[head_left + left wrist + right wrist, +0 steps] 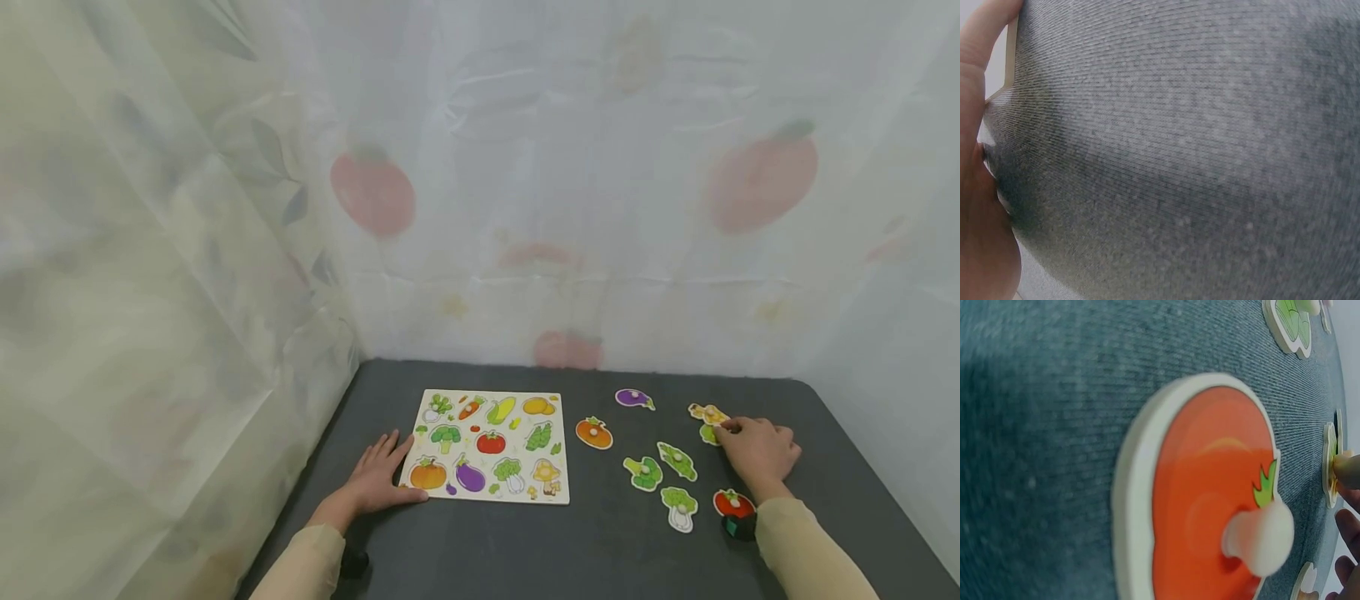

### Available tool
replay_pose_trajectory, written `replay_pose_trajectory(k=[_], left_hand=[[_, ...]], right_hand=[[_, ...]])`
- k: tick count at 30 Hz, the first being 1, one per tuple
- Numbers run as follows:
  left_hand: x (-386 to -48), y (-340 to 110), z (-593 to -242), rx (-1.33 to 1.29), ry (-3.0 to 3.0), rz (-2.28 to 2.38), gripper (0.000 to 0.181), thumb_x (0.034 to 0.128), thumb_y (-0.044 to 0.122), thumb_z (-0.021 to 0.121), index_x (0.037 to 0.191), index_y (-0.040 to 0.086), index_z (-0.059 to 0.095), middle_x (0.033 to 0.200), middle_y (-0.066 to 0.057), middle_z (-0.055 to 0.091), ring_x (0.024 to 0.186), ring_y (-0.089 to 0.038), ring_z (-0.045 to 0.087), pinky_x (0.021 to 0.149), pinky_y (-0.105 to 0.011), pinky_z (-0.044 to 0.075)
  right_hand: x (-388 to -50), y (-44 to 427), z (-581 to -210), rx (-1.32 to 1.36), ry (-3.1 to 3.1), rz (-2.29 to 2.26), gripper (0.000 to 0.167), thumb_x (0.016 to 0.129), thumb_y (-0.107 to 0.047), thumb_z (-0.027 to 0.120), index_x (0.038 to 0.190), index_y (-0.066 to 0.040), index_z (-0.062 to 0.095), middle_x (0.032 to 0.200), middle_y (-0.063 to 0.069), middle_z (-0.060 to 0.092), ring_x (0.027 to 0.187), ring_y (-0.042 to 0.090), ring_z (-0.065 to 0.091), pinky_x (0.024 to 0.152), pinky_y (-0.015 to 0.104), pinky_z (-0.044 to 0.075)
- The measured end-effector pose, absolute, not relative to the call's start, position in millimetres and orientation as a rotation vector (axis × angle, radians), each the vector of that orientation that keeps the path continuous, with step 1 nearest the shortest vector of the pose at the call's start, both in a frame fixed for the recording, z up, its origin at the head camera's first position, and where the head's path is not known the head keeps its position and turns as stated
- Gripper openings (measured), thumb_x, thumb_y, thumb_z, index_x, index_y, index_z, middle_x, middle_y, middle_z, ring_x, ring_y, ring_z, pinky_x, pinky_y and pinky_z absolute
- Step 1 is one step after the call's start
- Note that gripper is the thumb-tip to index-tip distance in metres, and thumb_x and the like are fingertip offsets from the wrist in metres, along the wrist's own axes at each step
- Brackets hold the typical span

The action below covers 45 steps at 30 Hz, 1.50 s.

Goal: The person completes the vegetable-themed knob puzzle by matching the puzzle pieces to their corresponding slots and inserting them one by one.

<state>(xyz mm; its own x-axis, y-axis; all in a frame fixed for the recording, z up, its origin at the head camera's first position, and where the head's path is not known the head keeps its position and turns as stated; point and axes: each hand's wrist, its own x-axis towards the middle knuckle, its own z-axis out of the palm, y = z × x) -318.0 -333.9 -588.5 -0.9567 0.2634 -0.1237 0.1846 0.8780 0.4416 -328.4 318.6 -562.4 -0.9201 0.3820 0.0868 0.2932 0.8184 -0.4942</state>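
Note:
A wooden vegetable puzzle board (517, 454) lies flat on the dark table in the head view. My left hand (377, 477) rests at its left edge, fingers spread and thumb along the near corner. At the far right, my right hand (759, 452) pinches a green-and-yellow knobbed puzzle piece (709, 435), partly hidden by the fingertips. Touching or just beyond it is a mushroom piece (708, 413). The right wrist view shows the fingertips (1346, 469) at that piece's knob. A tomato piece (1210, 487) with a pale knob fills the middle there.
Between board and right hand lie loose pieces: eggplant (633, 399), pumpkin (594, 434), pea pod (677, 463), broccoli (642, 474) and bok choy (680, 511). The tomato sits beside the right wrist's dark camera (739, 527). Patterned sheets (570, 250) hang behind and at the sides.

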Motion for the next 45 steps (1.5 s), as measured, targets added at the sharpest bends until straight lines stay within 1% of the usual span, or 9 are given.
replay_pose_trajectory(k=[15, 20, 26, 31, 40, 45], left_hand=[[-315.9, -333.9, -587.3, 0.373, 2.881, 0.666, 0.12, 0.0721, 0.078, 0.074, 0.164, 0.014, 0.028, 0.168, -0.022, 0.017, 0.154, -0.044, 0.01, 0.121, -0.063, 0.004], [-317.9, -335.0, -589.5, 0.37, 2.881, 0.667, 0.122, 0.0711, 0.08, 0.073, 0.164, 0.015, 0.028, 0.168, -0.021, 0.017, 0.154, -0.044, 0.009, 0.121, -0.063, 0.003], [-318.0, -334.6, -590.5, 0.374, 2.889, 0.671, 0.121, 0.0712, 0.078, 0.075, 0.163, 0.013, 0.029, 0.167, -0.022, 0.018, 0.154, -0.045, 0.01, 0.121, -0.064, 0.004], [-318.9, -334.9, -591.2, 0.36, 2.888, 0.631, 0.122, 0.0716, 0.079, 0.074, 0.164, 0.016, 0.027, 0.168, -0.021, 0.017, 0.154, -0.043, 0.01, 0.121, -0.063, 0.005], [-317.1, -334.0, -587.2, 0.375, 2.876, 0.665, 0.12, 0.0728, 0.077, 0.075, 0.164, 0.014, 0.027, 0.168, -0.022, 0.017, 0.154, -0.045, 0.009, 0.121, -0.063, 0.004], [-318.5, -334.8, -590.1, 0.376, 2.888, 0.633, 0.121, 0.073, 0.078, 0.074, 0.164, 0.015, 0.026, 0.168, -0.021, 0.016, 0.154, -0.044, 0.009, 0.121, -0.063, 0.004]], right_hand=[[-328.8, 320.0, -569.3, -0.507, -2.813, 0.682, 0.036, 0.098, -0.024, 0.063, 0.112, 0.008, 0.069, 0.114, 0.035, 0.055, 0.115, 0.059, 0.034, 0.094, 0.072, 0.026], [-326.5, 322.2, -568.6, -0.486, -2.816, 0.672, 0.036, 0.098, -0.024, 0.064, 0.112, 0.009, 0.069, 0.115, 0.035, 0.054, 0.114, 0.059, 0.033, 0.093, 0.072, 0.026], [-322.3, 324.8, -567.5, -0.483, -2.811, 0.668, 0.038, 0.098, -0.024, 0.063, 0.113, 0.01, 0.067, 0.115, 0.036, 0.054, 0.114, 0.059, 0.033, 0.091, 0.071, 0.026], [-320.2, 328.1, -567.0, -0.503, -2.811, 0.673, 0.038, 0.097, -0.024, 0.063, 0.111, 0.011, 0.068, 0.114, 0.036, 0.053, 0.115, 0.059, 0.032, 0.092, 0.072, 0.025], [-315.4, 336.2, -572.0, -0.464, -2.808, 0.671, 0.038, 0.096, -0.027, 0.063, 0.108, 0.009, 0.069, 0.114, 0.035, 0.054, 0.114, 0.059, 0.032, 0.092, 0.072, 0.024], [-309.9, 336.6, -573.6, -0.376, -2.808, 0.659, 0.034, 0.095, -0.027, 0.065, 0.101, 0.006, 0.073, 0.111, 0.034, 0.055, 0.111, 0.059, 0.033, 0.089, 0.073, 0.025]])
